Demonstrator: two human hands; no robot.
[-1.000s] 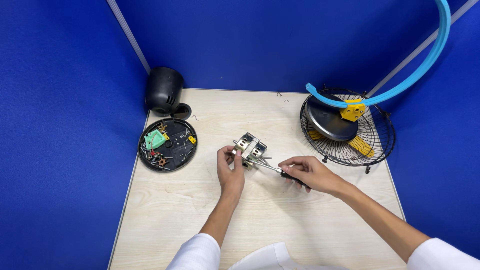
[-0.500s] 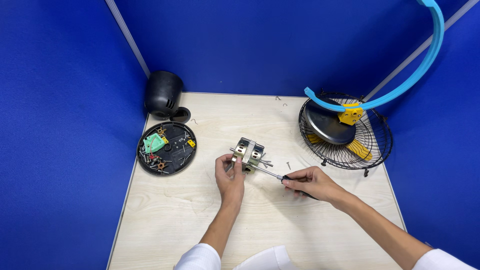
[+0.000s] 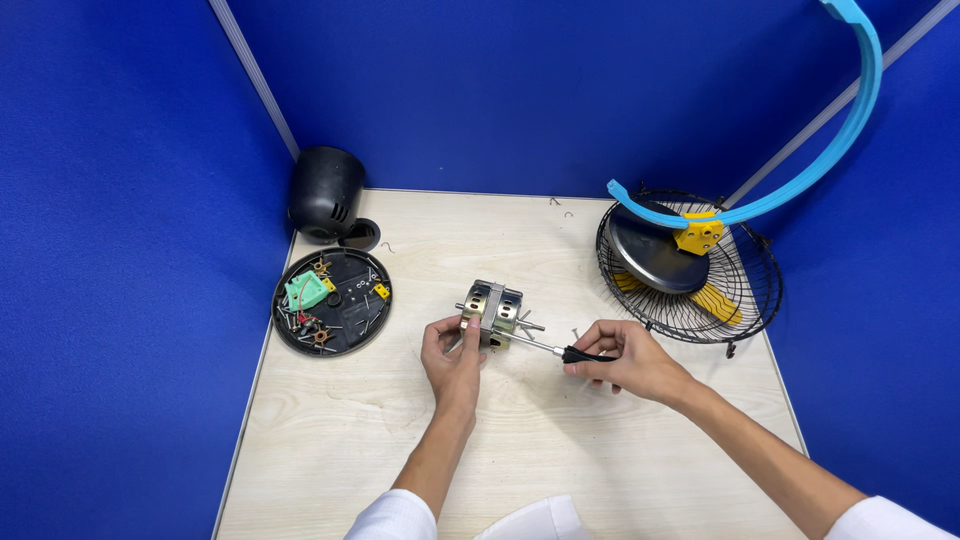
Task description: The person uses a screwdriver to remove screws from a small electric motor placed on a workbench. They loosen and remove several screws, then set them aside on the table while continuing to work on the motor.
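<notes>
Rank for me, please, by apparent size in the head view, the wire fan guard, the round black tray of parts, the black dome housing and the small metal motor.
1. wire fan guard
2. round black tray
3. black dome housing, farther off, so its place below the tray is unsure
4. metal motor

A black domed housing (image 3: 326,194) stands at the table's (image 3: 420,440) far left corner. Just in front of it, near the left edge, lies a round black base plate (image 3: 333,302) holding a green part (image 3: 305,291) and small loose pieces. A wire fan guard (image 3: 690,270) with a light-blue curved band (image 3: 800,180) sits at the far right corner.
</notes>
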